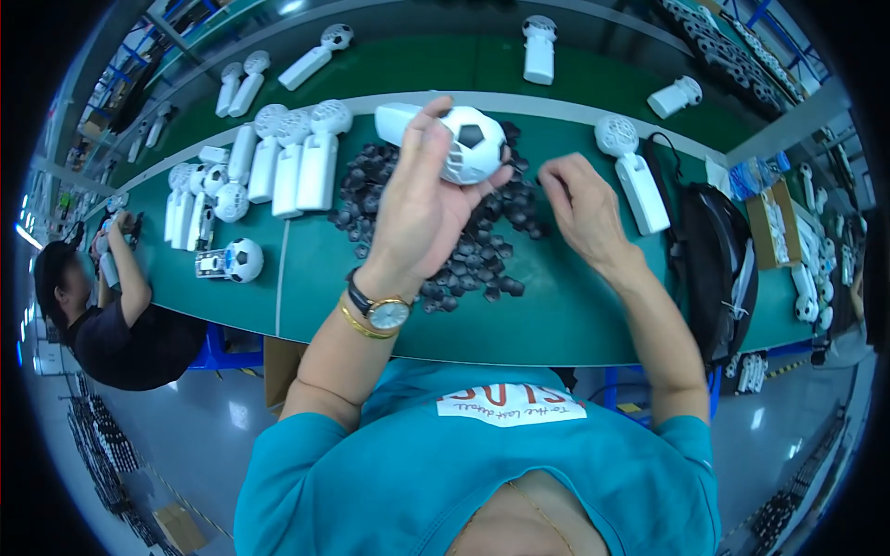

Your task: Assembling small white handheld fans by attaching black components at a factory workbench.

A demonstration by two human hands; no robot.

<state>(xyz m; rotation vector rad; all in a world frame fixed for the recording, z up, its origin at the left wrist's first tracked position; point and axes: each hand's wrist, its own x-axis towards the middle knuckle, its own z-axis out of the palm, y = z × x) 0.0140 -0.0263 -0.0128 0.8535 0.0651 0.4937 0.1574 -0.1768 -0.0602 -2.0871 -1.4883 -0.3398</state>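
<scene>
My left hand (415, 213) is closed round a white handheld fan (478, 141) with a football-patterned head, held above the table. The fan's ball end points right, and its pale handle sticks out to the left behind my fingers. Below lies a wide heap of small black pieces (464, 271), flat and angular, partly covered by my left hand and wrist. At the heap's right edge is my right hand (590, 211), its fingers curled inward and pinched together. Whatever those fingertips may hold is too small and hidden to make out.
Several white fans (317, 171) stand grouped on the green table (371, 324) at left, beside an opened fan (243, 260) showing its inside. Another fan (642, 193) lies at right, near a black bag (714, 269), bottle (747, 178) and cardboard box (777, 227). A co-worker (130, 324) sits at far left.
</scene>
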